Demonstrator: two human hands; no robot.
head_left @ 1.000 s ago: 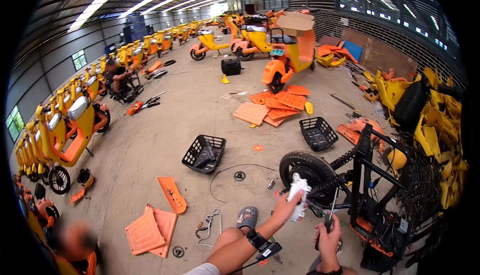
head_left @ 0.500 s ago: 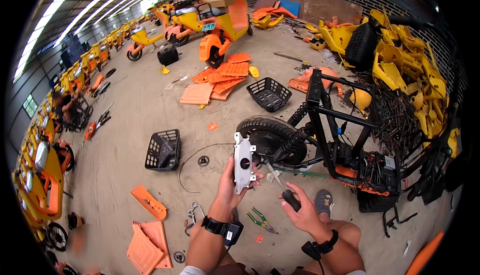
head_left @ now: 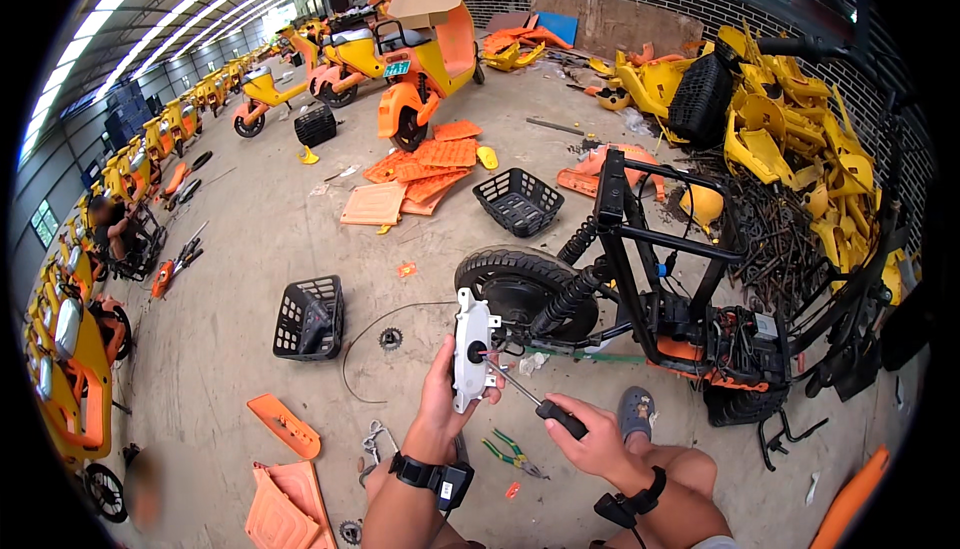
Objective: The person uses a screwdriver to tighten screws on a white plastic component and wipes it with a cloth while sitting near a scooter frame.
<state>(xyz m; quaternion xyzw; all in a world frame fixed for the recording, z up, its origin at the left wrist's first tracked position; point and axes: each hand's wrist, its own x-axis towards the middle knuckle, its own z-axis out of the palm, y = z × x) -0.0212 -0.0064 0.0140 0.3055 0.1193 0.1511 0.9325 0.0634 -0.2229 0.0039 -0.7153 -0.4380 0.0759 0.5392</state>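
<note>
My left hand (head_left: 438, 397) grips a white plastic housing (head_left: 469, 374), which has mounting tabs along its edges. It stands upright, with a black round fitting (head_left: 478, 352) and a short reddish wire on the side toward my right. In my right hand (head_left: 598, 441) is a screwdriver (head_left: 560, 418), closed in by the fingers around its black handle. Its metal shaft slants up and left, and the tip is at or very near the black fitting; contact is too small to tell. Green-handled pliers (head_left: 515, 454) lie on the floor between my forearms.
A stripped black scooter frame (head_left: 640, 249) with its rear wheel (head_left: 520, 294) stands ahead and right. Black baskets (head_left: 309, 321), a sprocket (head_left: 390, 339) and orange panels (head_left: 285, 509) lie on the floor. Yellow body parts (head_left: 770, 129) are piled at right. Another person (head_left: 120, 234) sits far left.
The screwdriver has swung from pointing past the housing to having its tip at the black fitting. My right hand has moved left and slightly down. The whole view has shifted a little.
</note>
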